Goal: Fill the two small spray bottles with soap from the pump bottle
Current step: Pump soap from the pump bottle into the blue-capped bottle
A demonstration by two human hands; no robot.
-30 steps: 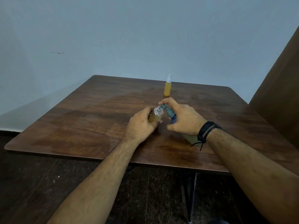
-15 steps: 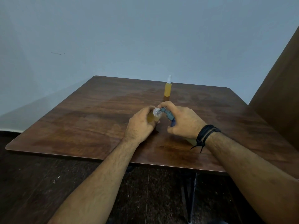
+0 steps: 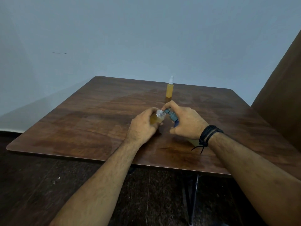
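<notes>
My left hand (image 3: 141, 126) grips a small open spray bottle (image 3: 157, 118) partly filled with amber soap, tilted toward the right. My right hand (image 3: 185, 122) wraps around the pump bottle, whose grey pump head (image 3: 170, 114) shows between my fingers with its nozzle at the small bottle's mouth. A finger of that hand lies over the pump top. Most of the pump bottle's body is hidden under my hand and wrist. A second small spray bottle (image 3: 169, 87), full of amber soap with a white sprayer cap, stands upright farther back on the table.
The brown wooden table (image 3: 91, 121) stands against a pale wall. A dark wooden panel (image 3: 283, 88) rises at the right. A dark floor lies below the table's near edge.
The pump head has dipped slightly under my right finger, and both hands have stayed nearly in place with the small bottle held at the nozzle.
</notes>
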